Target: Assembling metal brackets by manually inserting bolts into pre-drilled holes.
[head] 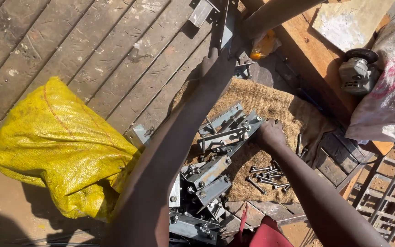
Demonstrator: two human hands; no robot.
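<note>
Two bare hands work over a heap of grey metal brackets [216,174] lying on a burlap sack [275,105] at the middle of the frame. The left hand [218,66], reaching to the upper middle, has its fingers wrapped around an upright steel bracket [225,23] near the top edge. The right hand [270,133] rests at centre right with fingers curled down onto the end of a bolted bracket [234,130]; whether it truly grips cannot be told. Loose bolts [268,178] lie just below it on the sack. A firm hold low on the raised piece, with the other hand pinning the heap, would likely keep things from sliding. Open planking [92,50] fills the upper left; a yellow woven bag [56,146] crowds the left, an angle grinder [357,71] and a white sack [389,77] the upper right, so free room lies mostly upward and leftward
</note>
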